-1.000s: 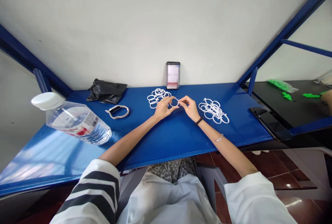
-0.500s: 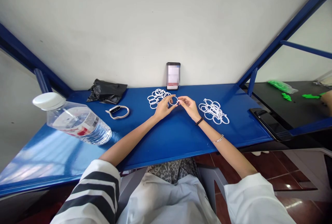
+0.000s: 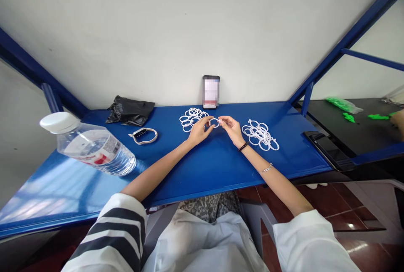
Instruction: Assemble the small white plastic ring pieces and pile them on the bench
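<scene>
A thin white ring (image 3: 215, 118) is held between my two hands, a little above the blue tabletop. My right hand (image 3: 232, 130) pinches its right edge with thumb and fingertips. At the ring's left side, my left hand (image 3: 198, 131) has its thumb and index finger curved around the edge. Just behind my left hand lies a pile of white rings (image 3: 186, 118), which that hand partly covers. To the right of my right hand is another heap of white rings (image 3: 259, 132), overlapping one another.
A phone (image 3: 211, 92) leans upright against the wall. On the left of the blue table (image 3: 202, 171) are a large water bottle (image 3: 97, 150), a watch (image 3: 144, 136) and a black plastic bag (image 3: 130, 111). A dark phone (image 3: 328, 150) lies at the right edge, near green pieces (image 3: 342, 104).
The held ring has shifted slightly to the right, together with the fingers of my right hand. My left hand is nearly in the same place, and both piles look unchanged.
</scene>
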A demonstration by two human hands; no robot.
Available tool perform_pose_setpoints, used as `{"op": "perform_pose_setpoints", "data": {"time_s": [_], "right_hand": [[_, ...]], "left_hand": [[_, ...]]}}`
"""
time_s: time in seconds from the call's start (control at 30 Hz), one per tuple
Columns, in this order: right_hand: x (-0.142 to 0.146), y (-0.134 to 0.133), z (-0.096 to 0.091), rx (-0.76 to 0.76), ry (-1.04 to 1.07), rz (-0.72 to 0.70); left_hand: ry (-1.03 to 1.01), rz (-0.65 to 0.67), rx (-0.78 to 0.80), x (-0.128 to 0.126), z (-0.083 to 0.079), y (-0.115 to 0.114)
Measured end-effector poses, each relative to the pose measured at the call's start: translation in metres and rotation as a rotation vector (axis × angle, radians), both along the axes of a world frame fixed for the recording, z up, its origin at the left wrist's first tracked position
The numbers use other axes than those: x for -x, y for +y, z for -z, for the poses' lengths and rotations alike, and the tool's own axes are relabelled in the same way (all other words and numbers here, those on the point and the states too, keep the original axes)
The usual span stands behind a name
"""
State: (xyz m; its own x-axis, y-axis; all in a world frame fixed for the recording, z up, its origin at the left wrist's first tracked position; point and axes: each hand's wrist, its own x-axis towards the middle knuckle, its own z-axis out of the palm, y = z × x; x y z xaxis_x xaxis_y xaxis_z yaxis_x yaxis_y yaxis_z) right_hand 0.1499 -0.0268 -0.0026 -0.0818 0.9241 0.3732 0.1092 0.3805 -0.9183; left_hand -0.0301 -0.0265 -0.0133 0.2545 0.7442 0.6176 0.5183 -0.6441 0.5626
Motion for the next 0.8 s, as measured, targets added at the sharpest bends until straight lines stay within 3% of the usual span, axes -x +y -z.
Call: {"op": "perform_pose_setpoints", "data": {"time_s": [0.8], "right_hand": [[-0.0003,-0.0028,-0.0064,-0.068,0.016,0.029]], "left_hand": [[-0.029,0.068,-0.033,0.0003,-0.0022,0.0012]]}}
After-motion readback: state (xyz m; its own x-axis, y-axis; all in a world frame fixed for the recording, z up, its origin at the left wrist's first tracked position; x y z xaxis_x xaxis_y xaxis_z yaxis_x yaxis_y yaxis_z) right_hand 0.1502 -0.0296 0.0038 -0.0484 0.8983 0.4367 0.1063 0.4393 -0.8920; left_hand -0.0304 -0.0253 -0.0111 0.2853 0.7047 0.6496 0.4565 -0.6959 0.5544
